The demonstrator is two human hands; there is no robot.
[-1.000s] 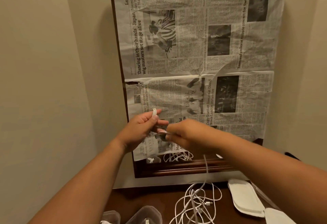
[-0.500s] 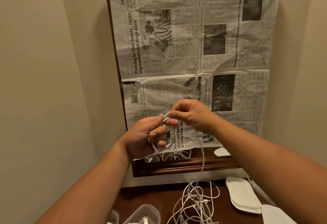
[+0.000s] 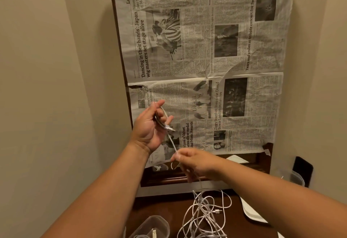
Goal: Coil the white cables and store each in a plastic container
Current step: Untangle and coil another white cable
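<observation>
Nearest the camera, at the bottom edge, a clear plastic container point(image 3: 150, 227) is sitting on the dark wooden counter point(image 3: 234, 224) with a cable connector already showing inside it, so at least one cable appears to be stored. Just beside it to the right, a loose tangle of white cables point(image 3: 204, 213) is lying on the counter, not yet coiled. White lids point(image 3: 251, 213) are resting at the right edge.

Above the tangle, the right hand point(image 3: 195, 162) is pinching a strand of white cable point(image 3: 171, 140) between closed fingertips, with the slack trailing down toward the pile. Farther up, the left hand point(image 3: 152, 125) is half curled, fingers loosely closed around a small coil point(image 3: 161, 118) of the same cable, its connector end sticking out beside the fingers.

Behind both hands, newspaper point(image 3: 206, 59) is covering a framed panel against the wall.

Judging from this, the task is early to midway: this coil has few turns and much of the cable is hanging free.
</observation>
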